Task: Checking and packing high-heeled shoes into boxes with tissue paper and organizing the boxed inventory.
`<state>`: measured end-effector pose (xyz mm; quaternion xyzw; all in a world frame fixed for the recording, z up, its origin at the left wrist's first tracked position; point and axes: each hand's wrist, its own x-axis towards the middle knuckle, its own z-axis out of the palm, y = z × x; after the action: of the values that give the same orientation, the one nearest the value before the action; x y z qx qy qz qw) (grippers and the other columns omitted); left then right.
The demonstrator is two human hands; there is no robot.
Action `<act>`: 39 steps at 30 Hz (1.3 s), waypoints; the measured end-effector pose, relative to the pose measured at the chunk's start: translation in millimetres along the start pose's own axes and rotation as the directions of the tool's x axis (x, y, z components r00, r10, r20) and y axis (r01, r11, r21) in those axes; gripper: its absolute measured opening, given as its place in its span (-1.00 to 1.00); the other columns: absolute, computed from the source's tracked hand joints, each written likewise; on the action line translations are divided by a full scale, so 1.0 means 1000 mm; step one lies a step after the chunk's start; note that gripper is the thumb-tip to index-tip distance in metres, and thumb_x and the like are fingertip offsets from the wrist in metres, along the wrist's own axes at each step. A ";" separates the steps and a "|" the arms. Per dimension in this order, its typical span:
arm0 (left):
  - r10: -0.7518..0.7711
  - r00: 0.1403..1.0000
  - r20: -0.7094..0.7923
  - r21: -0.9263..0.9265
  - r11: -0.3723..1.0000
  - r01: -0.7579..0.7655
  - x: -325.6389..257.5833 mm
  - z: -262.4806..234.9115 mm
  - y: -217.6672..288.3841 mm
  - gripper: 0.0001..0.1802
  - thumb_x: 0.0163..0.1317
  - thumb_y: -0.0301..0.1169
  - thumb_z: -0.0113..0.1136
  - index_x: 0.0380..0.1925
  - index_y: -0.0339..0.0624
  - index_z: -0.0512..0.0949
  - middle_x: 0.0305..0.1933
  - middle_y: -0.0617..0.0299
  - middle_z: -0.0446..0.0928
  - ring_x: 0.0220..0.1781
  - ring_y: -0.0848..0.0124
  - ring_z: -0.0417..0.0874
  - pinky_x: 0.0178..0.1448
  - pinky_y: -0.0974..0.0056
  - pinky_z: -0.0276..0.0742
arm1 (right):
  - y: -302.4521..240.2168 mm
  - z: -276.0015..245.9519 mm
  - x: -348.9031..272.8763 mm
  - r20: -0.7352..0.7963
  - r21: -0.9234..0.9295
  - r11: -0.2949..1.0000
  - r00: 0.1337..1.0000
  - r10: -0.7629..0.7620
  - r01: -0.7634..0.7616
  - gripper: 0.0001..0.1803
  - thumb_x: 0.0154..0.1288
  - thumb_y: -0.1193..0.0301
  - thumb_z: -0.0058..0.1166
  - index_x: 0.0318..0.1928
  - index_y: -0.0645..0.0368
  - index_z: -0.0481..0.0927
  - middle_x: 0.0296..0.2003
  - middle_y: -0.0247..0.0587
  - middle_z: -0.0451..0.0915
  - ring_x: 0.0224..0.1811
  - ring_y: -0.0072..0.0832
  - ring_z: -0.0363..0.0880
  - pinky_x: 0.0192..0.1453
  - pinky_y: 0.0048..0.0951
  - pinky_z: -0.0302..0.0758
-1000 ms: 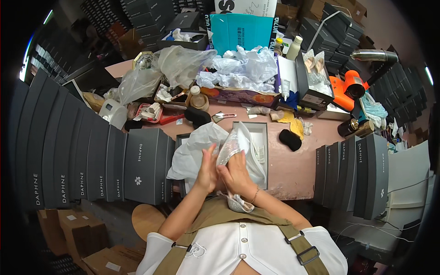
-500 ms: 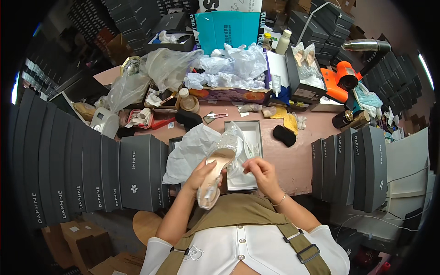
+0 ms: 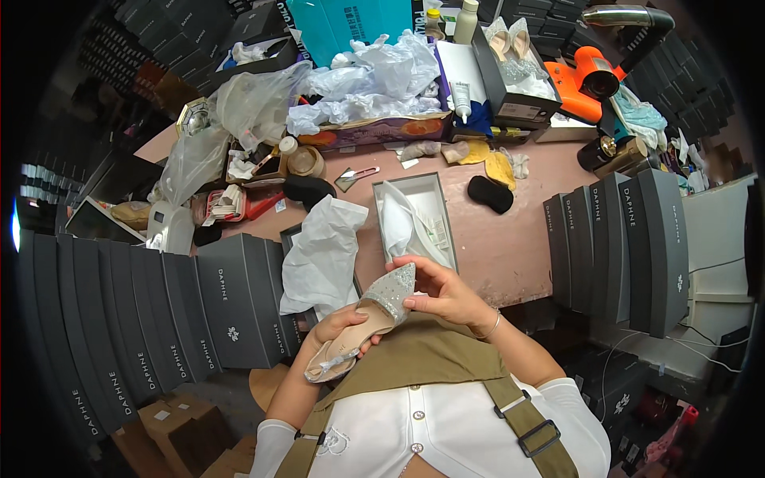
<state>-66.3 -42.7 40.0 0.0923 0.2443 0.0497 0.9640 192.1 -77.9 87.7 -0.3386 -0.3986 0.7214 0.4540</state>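
Close to my apron I hold a pointed flat shoe (image 3: 388, 297) with a glittery silver toe and a beige insole. My left hand (image 3: 335, 325) is wrapped round its middle, thumb on the inner side. My right hand (image 3: 442, 293) pinches the toe end, with fingers at the tip and thumb on the side. A translucent strap lies across the heel end. Beyond my hands stands an open grey shoe box (image 3: 445, 209) with white paper inside. Left of the box, crumpled white tissue paper (image 3: 323, 255) lies over a dark box.
Grey shoe boxes (image 3: 231, 295) stand upright in a row on the left, and more boxes (image 3: 629, 239) on the right. Two black pads (image 3: 489, 194) lie on the pink table (image 3: 510, 247). A carton of crumpled plastic (image 3: 374, 131) and an orange heat gun (image 3: 586, 84) are behind.
My right hand has closed on the shoe's toe, where it was apart before. The shoe has come nearer my body and turned, its toe to the right. The view has shifted.
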 end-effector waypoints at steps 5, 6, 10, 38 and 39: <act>0.035 0.998 -0.055 0.138 0.990 -0.027 0.000 -0.003 0.005 -0.43 0.26 -0.34 -0.02 0.24 -0.26 0.13 -0.26 -0.08 0.53 -0.46 0.34 0.64 -0.41 0.33 0.63 | -0.006 0.001 -0.002 0.013 -0.013 1.000 1.000 0.011 -0.011 -0.40 0.19 0.57 0.13 0.24 0.15 0.28 0.23 -0.18 0.32 0.27 -0.43 0.30 0.36 -0.34 0.21; 0.048 0.997 -0.066 0.160 0.986 -0.037 -0.002 0.001 0.007 -0.43 0.26 -0.36 -0.02 0.25 -0.25 0.12 -0.25 -0.07 0.53 -0.44 0.34 0.64 -0.39 0.33 0.62 | -0.006 0.001 -0.003 0.018 -0.019 1.000 1.000 0.009 -0.008 -0.41 0.18 0.58 0.13 0.24 0.15 0.28 0.24 -0.18 0.32 0.27 -0.42 0.30 0.37 -0.33 0.19; 0.103 0.992 -0.075 0.283 0.956 -0.078 -0.006 0.006 0.011 -0.45 0.28 -0.40 -0.04 0.26 -0.23 0.14 -0.23 -0.04 0.53 -0.37 0.35 0.63 -0.32 0.32 0.61 | -0.004 0.002 -0.004 0.013 -0.041 0.998 0.999 -0.053 0.053 -0.43 0.19 0.56 0.13 0.23 0.15 0.30 0.21 -0.23 0.35 0.21 -0.45 0.37 0.30 -0.38 0.30; 0.416 0.834 0.362 -0.524 0.831 -0.187 0.033 -0.016 -0.005 -0.45 0.42 -0.33 -0.24 0.36 -0.29 0.01 -0.33 0.13 0.31 -0.64 0.50 0.28 -0.67 0.44 0.27 | 0.037 0.013 0.038 -0.193 -0.189 0.982 0.981 -0.017 -0.020 -0.55 0.37 0.46 -0.03 0.24 0.31 0.30 -0.03 -0.13 0.50 0.08 -0.54 0.42 0.12 -0.51 0.39; 0.484 0.773 0.410 -0.650 0.749 -0.124 0.038 -0.013 -0.008 -0.42 0.42 -0.35 -0.24 0.36 -0.35 -0.05 -0.31 0.04 0.29 -0.61 0.43 0.32 -0.58 0.40 0.37 | 0.038 0.013 0.036 -0.197 -0.227 0.974 0.979 -0.054 0.008 -0.57 0.38 0.44 -0.04 0.21 0.30 0.32 -0.03 -0.14 0.50 0.07 -0.54 0.43 0.10 -0.51 0.40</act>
<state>-38.8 -43.6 9.7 -0.1606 -0.0938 0.2580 0.9481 153.3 -58.6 55.3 -0.4532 -0.4348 0.6261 0.4621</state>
